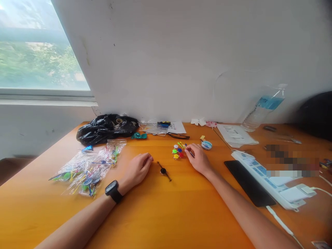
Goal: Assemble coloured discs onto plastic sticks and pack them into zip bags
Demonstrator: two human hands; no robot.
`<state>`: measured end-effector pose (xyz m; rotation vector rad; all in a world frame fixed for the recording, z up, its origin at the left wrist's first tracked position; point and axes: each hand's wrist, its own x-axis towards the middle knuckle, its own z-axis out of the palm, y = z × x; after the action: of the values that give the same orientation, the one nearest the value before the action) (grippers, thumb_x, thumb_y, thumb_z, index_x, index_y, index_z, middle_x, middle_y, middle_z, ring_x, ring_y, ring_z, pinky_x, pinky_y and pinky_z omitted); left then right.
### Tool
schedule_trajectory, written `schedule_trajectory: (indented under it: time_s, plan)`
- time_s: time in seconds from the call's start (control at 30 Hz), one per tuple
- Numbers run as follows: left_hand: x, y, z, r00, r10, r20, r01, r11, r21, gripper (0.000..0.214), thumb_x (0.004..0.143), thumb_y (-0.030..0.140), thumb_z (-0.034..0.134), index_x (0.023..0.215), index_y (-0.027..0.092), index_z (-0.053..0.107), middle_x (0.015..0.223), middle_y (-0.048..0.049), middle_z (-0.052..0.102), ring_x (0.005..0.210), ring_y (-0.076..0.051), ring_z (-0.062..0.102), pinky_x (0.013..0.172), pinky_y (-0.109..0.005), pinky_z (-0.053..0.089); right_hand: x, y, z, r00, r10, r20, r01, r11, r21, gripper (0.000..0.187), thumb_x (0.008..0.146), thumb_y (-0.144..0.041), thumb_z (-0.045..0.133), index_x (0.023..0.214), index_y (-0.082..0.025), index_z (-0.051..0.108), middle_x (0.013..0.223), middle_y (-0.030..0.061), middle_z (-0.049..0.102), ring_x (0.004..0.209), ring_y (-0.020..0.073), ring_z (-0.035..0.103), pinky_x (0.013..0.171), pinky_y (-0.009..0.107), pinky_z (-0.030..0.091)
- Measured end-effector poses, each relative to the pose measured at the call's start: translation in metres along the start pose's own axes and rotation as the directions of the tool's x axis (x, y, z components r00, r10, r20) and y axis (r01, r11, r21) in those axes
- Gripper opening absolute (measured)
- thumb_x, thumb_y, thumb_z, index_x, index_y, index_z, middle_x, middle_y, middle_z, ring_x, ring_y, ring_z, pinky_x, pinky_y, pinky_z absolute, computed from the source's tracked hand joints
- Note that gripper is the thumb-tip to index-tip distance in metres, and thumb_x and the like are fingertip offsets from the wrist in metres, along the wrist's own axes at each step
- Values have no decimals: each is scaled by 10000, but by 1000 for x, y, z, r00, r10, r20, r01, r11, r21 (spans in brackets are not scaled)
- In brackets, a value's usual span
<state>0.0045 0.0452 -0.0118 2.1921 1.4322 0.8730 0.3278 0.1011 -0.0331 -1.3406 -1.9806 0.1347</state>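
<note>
Small coloured pieces point(179, 150) cluster on the surface point(166, 214) at the right hand's point(198, 159) fingertips; a black spinner point(163, 171) lies between both hands.
The pieces are discs in white, green, blue, red and yellow, with thin sticks at their far side; the right hand bends over their right edge, fingers curled, and whether it pinches one I cannot tell. The spinner, a round hub with two thin arms, lies slantwise, apart from the left hand point(138, 167), which rests loosely curled, its fingertips hidden, so I cannot tell if they press together; a watch point(111, 187) circles that wrist. Farther out are clear bags point(95, 173) of similar parts at left, a black bag point(107, 128) behind them, a round case point(206, 145) just beyond the right hand, and a phone point(249, 182) beside a power strip point(259, 171) at right.
</note>
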Motion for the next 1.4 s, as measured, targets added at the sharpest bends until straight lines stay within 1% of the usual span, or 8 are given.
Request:
schedule_trajectory:
  time_s: [0.23, 0.4, 0.5, 0.63, 0.73, 0.9, 1.13, 1.4]
  plan:
    - [0, 2, -1, 1000, 2, 3, -2, 1000, 15, 361, 1096, 387, 401, 791, 229, 512, 839, -37, 678, 763, -221, 630, 682, -322, 433, -1, 0, 0, 989, 136, -64, -123, 977, 173, 186, 1039, -378, 515, 935, -232, 568, 924, 75, 715, 806, 244, 661, 731, 362, 500]
    - [0, 3, -1, 1000, 4, -1, -4, 1000, 13, 368, 1095, 390, 403, 787, 226, 519, 838, -38, 680, 753, -217, 622, 673, -323, 434, 1, -4, -1, 983, 143, -115, -103, 950, 294, 185, 1014, -386, 562, 1085, -225, 622, 1047, 103, 728, 965, 266, 695, 862, 392, 552]
    - [0, 0, 0, 1000, 5, -9, -5, 1000, -6, 359, 1094, 392, 408, 810, 227, 553, 857, -44, 694, 764, -220, 629, 679, -329, 452, 1, -9, -2, 986, 123, -110, -90, 959, 268, 196, 1029, -330, 472, 1115, -224, 611, 1077, 111, 722, 998, 271, 685, 884, 402, 541]
    - [-1, -2, 1, 1000, 6, -16, -7, 1000, -27, 334, 1111, 406, 401, 927, 232, 619, 916, -50, 710, 822, -231, 657, 750, -353, 505, -3, -19, -4, 997, 61, 42, -67, 980, 189, 161, 1007, -301, 476, 1010, -230, 620, 965, 78, 706, 871, 247, 663, 796, 368, 517]
    - [-3, 5, -1, 995, 93, -45, -95, 995, -25, 276, 1114, 408, 428, 1091, 244, 649, 1046, -68, 723, 961, -252, 677, 861, -379, 536, -6, -25, -4, 995, 8, 103, -19, 993, 112, 135, 961, -299, 571, 1049, -231, 648, 969, 79, 697, 827, 242, 650, 756, 357, 505]
    - [-7, 21, -7, 967, 253, -27, -254, 967, -20, 243, 1109, 349, 470, 1269, 256, 627, 1213, -94, 695, 1165, -284, 621, 1012, -422, 516, -7, -24, -3, 996, -5, 94, -3, 996, 84, 117, 945, -271, 585, 1014, -223, 666, 920, 68, 681, 799, 235, 651, 742, 350, 497]
    - [-9, 21, -8, 960, 272, -69, -275, 961, -30, 225, 1113, 324, 474, 1262, 245, 624, 1199, -91, 692, 1150, -278, 605, 995, -424, 509, -6, -23, -5, 992, 14, 125, -23, 997, 67, 81, 923, -284, 606, 873, -233, 644, 842, 48, 669, 735, 215, 631, 675, 320, 463]
    - [-8, 19, -6, 959, 255, -122, -262, 964, -43, 219, 1121, 310, 461, 1115, 227, 664, 1044, -65, 714, 1006, -240, 631, 884, -371, 512, -4, -31, -15, 997, 49, 64, -56, 991, 118, 110, 856, -314, 678, 808, -219, 649, 776, 37, 674, 711, 197, 602, 659, 304, 441]
